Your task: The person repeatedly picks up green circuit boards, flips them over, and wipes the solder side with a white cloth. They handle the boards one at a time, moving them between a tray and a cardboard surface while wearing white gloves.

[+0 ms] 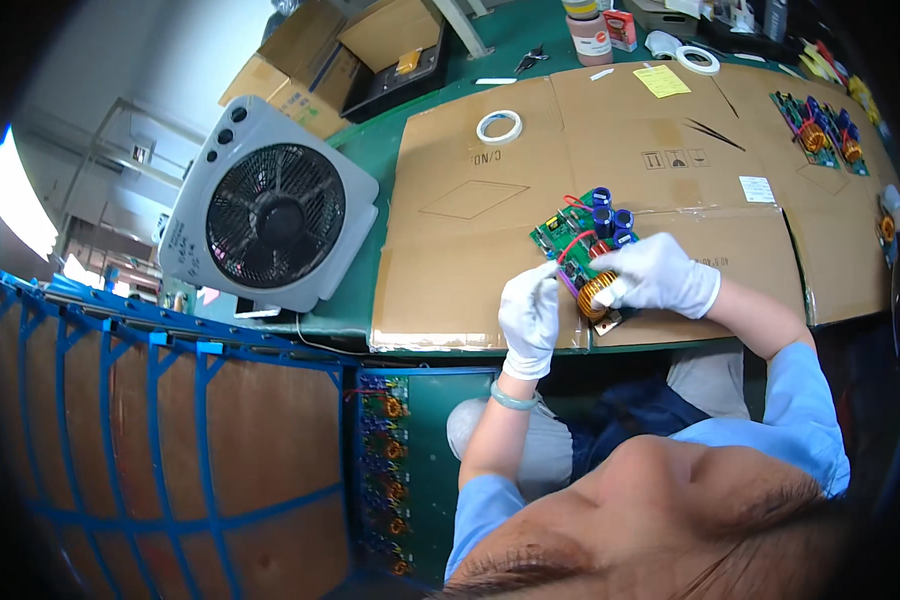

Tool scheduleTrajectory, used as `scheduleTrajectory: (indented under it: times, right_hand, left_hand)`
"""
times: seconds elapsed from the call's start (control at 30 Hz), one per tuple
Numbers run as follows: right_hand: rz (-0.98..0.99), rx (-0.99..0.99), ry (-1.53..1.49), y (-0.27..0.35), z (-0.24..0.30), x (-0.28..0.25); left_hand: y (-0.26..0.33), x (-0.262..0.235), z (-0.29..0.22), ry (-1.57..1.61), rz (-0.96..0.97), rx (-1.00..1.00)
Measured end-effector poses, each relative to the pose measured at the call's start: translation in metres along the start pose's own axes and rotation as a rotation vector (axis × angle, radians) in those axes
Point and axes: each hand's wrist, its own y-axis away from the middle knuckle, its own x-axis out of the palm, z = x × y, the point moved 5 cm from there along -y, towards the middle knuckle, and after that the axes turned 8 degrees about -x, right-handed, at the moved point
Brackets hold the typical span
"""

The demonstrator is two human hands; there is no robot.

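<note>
A green circuit board [548, 236] lies tilted on flattened cardboard [460, 285] in front of me. It carries blue capacitors [602, 215], red wires [576, 240] and a copper-wound coil [596, 297]. My left hand [530, 318], in a white glove, has its fingertips pinched together at the board's left edge, beside the end of a red wire. What lies between those fingertips is too small to tell. From the right, my gloved right hand [665, 275] closes over the board's near right part, its fingers bent around the coil area and hiding some of it.
A grey box fan [280, 215] stands left of the cardboard. On the cardboard are a tape roll [499, 127], tweezers [715, 134], a yellow note [661, 82] and more boards [820, 135] at far right. Several boards [385, 450] line a lower green surface beside a blue rack [205, 430].
</note>
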Motion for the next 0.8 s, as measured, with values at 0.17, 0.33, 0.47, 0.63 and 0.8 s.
scheduleTrajectory:
  times: [0.17,0.33,0.47,0.63,0.8]
  right_hand:
    - [-0.421,0.277,-0.013,-0.006,-0.038,-0.030]
    - [-0.300,0.309,-0.133,-0.006,-0.065,-0.006]
    - [-0.367,0.438,-0.368,0.008,-0.094,-0.009]
    - [-0.167,0.499,-0.299,0.014,-0.087,-0.033]
    - [0.161,0.541,-0.122,0.016,-0.090,-0.022]
  left_hand:
    - [0.004,0.030,-0.040,-0.103,0.253,0.160]
    - [0.010,0.052,-0.034,-0.146,0.210,0.036]
    - [0.000,0.048,-0.023,-0.015,0.375,0.013]
    - [-0.006,0.034,-0.025,0.299,0.830,-0.089]
    - [-0.006,0.032,-0.008,0.359,0.824,-0.092]
